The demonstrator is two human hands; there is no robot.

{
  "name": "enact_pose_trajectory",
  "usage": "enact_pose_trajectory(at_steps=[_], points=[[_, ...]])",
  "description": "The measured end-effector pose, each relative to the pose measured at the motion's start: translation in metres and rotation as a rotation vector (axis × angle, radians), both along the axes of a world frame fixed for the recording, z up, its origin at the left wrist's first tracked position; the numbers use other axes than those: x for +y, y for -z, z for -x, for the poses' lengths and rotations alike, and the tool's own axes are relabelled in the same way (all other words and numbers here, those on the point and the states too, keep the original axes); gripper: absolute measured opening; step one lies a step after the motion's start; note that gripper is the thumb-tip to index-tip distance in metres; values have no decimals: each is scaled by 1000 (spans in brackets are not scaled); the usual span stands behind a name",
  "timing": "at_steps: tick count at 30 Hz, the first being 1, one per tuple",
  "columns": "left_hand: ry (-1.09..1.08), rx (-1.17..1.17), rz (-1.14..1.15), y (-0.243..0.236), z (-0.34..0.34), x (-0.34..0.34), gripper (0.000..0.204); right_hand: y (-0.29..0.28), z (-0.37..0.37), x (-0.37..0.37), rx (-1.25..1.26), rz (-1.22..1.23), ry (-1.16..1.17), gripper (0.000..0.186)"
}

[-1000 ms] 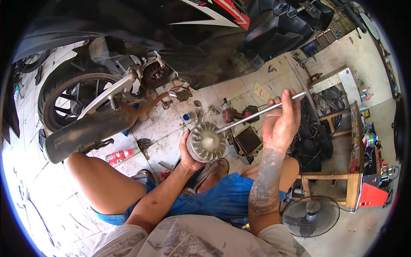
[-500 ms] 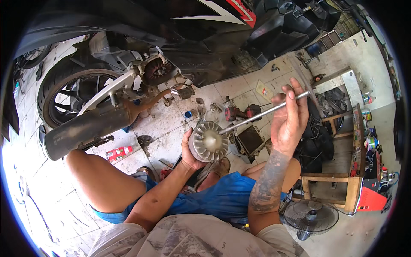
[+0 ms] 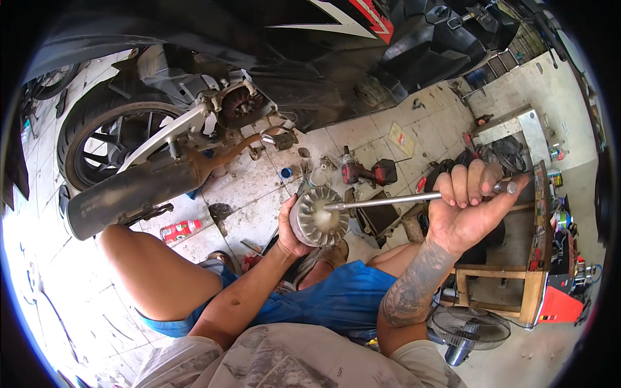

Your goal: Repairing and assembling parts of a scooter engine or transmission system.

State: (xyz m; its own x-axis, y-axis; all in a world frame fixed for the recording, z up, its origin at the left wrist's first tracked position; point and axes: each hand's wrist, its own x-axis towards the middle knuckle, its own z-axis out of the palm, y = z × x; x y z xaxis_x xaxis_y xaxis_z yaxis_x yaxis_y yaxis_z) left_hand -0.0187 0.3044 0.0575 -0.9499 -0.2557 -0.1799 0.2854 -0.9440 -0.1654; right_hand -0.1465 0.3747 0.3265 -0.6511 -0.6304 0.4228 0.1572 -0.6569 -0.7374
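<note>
My left hand [image 3: 293,227] grips a round metal wheel with radial fins [image 3: 321,216] by its near left side, above my knees. A long metal rod [image 3: 388,201] reaches from the middle of that wheel out to the right. Its tip touches or sits very near the wheel's centre; which one I cannot tell. Curled round the rod's outer end are the fingers of my right hand [image 3: 462,210], and a short thick metal end [image 3: 506,187] shows by the thumb.
A dark scooter [image 3: 310,77] stands ahead, with its rear wheel [image 3: 116,145] and exhaust muffler [image 3: 132,197] at left. On the tiles lie a red cordless impact wrench [image 3: 369,172], a blue cap [image 3: 286,172] and a red bottle [image 3: 180,231]. A fan [image 3: 471,327] stands at lower right.
My right hand has swung right and slightly down. The rod, tilted steeply before, lies nearer to level, and its tip has shifted from the wheel's right rim toward the centre. My left hand has hardly moved.
</note>
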Motion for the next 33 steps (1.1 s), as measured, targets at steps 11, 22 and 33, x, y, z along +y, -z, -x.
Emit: enact_pose_trajectory(at_steps=[11, 22, 33], points=[[13, 41, -31, -12, -2, 0, 72, 11, -19, -20, -32, -81, 145, 54], [49, 50, -25, -8, -3, 8, 69, 28, 2, -39, -37, -69, -452, 47], [40, 35, -28, -8, -1, 7, 68, 51, -18, -48, -43, -99, 167, 22]])
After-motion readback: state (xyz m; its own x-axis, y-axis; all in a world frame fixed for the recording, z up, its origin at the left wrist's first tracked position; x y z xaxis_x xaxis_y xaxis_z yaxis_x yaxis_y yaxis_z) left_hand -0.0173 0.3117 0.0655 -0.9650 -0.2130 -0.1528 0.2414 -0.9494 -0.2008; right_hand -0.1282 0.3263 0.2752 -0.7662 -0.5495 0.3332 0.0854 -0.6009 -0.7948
